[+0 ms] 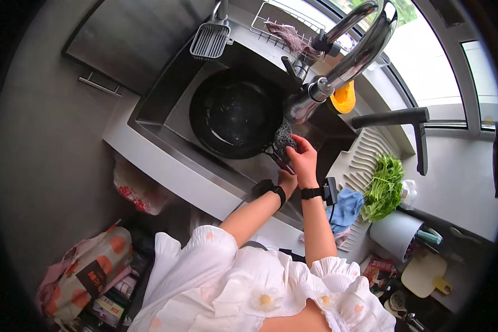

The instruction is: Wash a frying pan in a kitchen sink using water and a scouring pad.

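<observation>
A black wok [236, 116] sits tilted in the dark sink basin [157, 103], with a little liquid shining inside it. My left hand [288, 182] grips the end of the wok's handle [283, 162] on the near side; part of that hand is hidden behind my right wrist. In my right hand [305, 159] is a grey steel wool scrubber [284, 139], pinched between thumb and fingers just beyond the handle, by the wok's right rim. The chrome faucet head [301, 108] hangs close above the scrubber. I cannot tell whether water is running.
At the sink's far left corner hangs a grey slotted holder [211, 40]. A wire rack [274, 20] with a cloth [290, 36] stands behind. Cut pumpkin [343, 98], leafy greens [385, 182], a blue cloth [345, 209] and a white container [396, 234] occupy the right-hand counter.
</observation>
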Available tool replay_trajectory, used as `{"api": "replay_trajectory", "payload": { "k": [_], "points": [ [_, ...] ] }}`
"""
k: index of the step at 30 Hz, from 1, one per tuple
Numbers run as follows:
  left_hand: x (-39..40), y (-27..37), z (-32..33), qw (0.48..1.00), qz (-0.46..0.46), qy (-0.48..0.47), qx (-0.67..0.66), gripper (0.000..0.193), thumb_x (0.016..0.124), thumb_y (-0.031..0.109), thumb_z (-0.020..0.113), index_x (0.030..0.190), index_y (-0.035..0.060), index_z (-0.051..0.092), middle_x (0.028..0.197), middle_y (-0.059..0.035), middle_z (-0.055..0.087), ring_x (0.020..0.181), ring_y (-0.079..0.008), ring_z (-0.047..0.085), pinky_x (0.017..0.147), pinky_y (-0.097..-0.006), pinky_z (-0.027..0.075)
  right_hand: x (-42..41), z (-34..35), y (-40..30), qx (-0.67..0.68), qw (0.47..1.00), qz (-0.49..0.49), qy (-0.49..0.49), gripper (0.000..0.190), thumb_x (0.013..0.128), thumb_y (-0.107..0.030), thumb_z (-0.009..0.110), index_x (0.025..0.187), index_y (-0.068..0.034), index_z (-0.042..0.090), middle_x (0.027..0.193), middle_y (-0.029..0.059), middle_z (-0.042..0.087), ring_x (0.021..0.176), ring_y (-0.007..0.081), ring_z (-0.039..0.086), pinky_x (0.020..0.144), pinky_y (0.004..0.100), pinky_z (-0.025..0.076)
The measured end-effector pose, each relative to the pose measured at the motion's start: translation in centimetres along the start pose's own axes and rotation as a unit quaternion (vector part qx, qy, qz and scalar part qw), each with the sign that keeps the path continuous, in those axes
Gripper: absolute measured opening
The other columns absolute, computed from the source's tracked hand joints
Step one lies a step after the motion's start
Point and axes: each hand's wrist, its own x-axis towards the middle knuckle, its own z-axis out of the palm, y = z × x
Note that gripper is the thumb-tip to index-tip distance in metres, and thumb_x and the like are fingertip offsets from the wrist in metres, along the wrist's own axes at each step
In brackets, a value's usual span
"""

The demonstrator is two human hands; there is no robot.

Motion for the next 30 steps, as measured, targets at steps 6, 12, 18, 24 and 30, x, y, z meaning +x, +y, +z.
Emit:
{"api": "replay_trajectory", "payload": {
  "k": [6, 12, 18, 24, 30],
  "points": [
    [-0.4, -0.6, -0.6, 0.996, -0.083, -0.032, -0.025, 0.06, 0.083, 0.021, 0.062, 0.119, -0.0114, 0.028, 0.111, -0.0244, 0.052, 0.105, -0.0299, 0.058, 0.081, -0.0368, 0.051, 1.0, -1.0, 0.9, -0.074, 0.994, -0.055, -0.051, 0.037, 0.077, 0.003, 0.061, 0.114, 0.001, 0.06, 0.098, 0.0027, 0.064, 0.085, 0.0081, 0.058, 0.075, 0.0223, 0.046],
    [-9.3, 10.0, -6.0, 0.99, -0.141, -0.006, 0.014, 0.044, 0.081, 0.012, 0.061, 0.109, -0.0108, 0.036, 0.096, -0.02, 0.057, 0.08, -0.0266, 0.063, 0.061, -0.0361, 0.054, 2.3, -1.2, -1.3, -0.032, 0.996, -0.05, -0.065, 0.037, 0.074, -0.001, 0.061, 0.111, 0.001, 0.062, 0.096, 0.0065, 0.067, 0.087, 0.0116, 0.061, 0.08, 0.0247, 0.048],
    [-14.4, 10.5, -10.8, 0.987, -0.022, 0.074, 0.138, 0.036, 0.079, 0.014, 0.062, 0.099, -0.0075, 0.041, 0.089, -0.0168, 0.055, 0.073, -0.0251, 0.063, 0.054, -0.0358, 0.052, 2.6, -0.7, -1.2, -0.011, 0.995, -0.078, -0.056, 0.036, 0.075, 0.0, 0.061, 0.111, 0.002, 0.062, 0.096, 0.0059, 0.067, 0.085, 0.011, 0.061, 0.078, 0.0242, 0.048],
    [-20.5, 17.6, -17.6, 0.988, -0.122, 0.007, -0.09, 0.028, 0.083, 0.005, 0.056, 0.099, 0.0036, 0.033, 0.076, -0.0092, 0.049, 0.053, -0.0187, 0.059, 0.041, -0.0335, 0.052, 2.7, 1.0, -0.8, -0.028, 0.991, -0.111, -0.066, 0.037, 0.073, -0.004, 0.063, 0.11, -0.001, 0.063, 0.094, 0.0072, 0.068, 0.085, 0.013, 0.062, 0.077, 0.026, 0.048],
    [-23.1, 20.6, -24.1, 0.988, -0.142, -0.048, 0.048, 0.029, 0.081, 0.006, 0.057, 0.101, 0.0025, 0.037, 0.069, -0.0048, 0.05, 0.046, -0.0131, 0.054, 0.037, -0.0272, 0.045, 2.5, 3.3, -1.6, -0.108, 0.979, -0.136, -0.104, 0.038, 0.071, -0.008, 0.063, 0.109, -0.004, 0.063, 0.098, 0.012, 0.068, 0.086, 0.0189, 0.065, 0.079, 0.029, 0.049]
  ]
}}
